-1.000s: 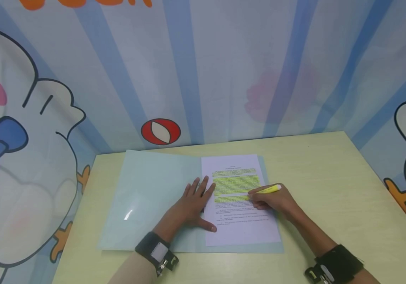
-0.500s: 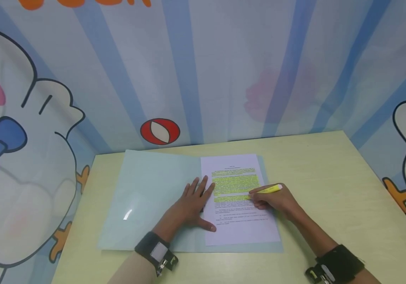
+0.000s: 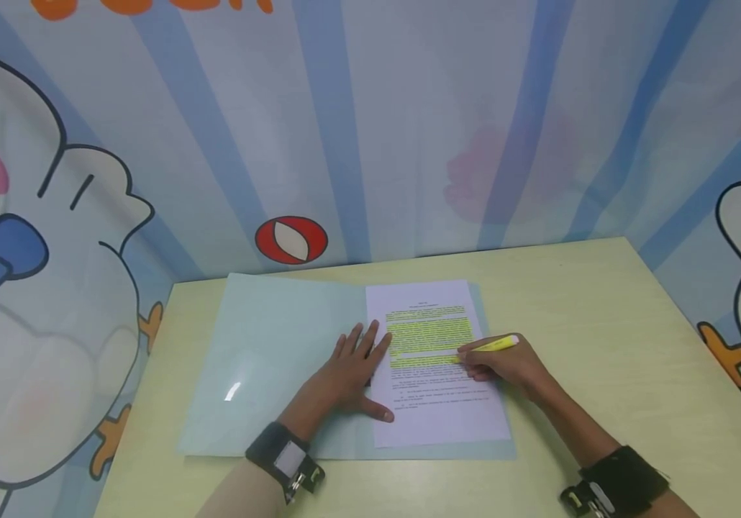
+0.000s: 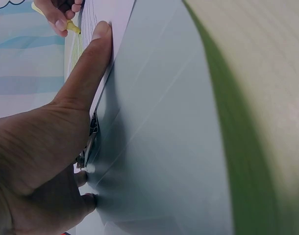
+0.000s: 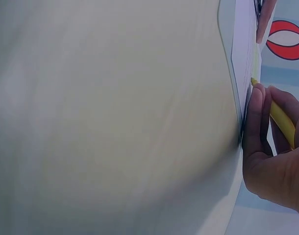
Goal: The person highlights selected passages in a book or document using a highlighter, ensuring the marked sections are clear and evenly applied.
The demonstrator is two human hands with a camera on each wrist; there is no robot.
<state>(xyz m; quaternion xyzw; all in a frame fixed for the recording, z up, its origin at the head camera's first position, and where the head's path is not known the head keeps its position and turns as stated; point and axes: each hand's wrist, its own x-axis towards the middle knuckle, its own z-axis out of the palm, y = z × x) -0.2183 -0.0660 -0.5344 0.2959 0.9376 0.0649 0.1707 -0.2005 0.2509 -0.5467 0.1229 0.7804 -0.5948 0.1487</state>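
Note:
A printed white sheet (image 3: 442, 424) lies on the right half of an open pale blue folder (image 3: 267, 345). Yellow highlighting covers the text in its upper half. My right hand (image 3: 506, 363) pinches a yellow highlighter (image 3: 498, 344), its tip at the right end of the lowest highlighted line. The right wrist view shows the highlighter (image 5: 282, 122) between thumb and fingers. My left hand (image 3: 351, 381) rests spread over the folder's fold, fingertips and thumb on the sheet's left edge. In the left wrist view, part of a metal clip (image 4: 94, 125) shows beside the left thumb.
The folder lies on a light wood table (image 3: 578, 324), whose back edge meets a blue and white striped wall covering (image 3: 396, 144) with cartoon figures. Each wrist wears a black strap (image 3: 623, 478) with a small device on it.
The highlighter tip has moved slightly right along the text line with my right hand. My left hand stays in place on the sheet.

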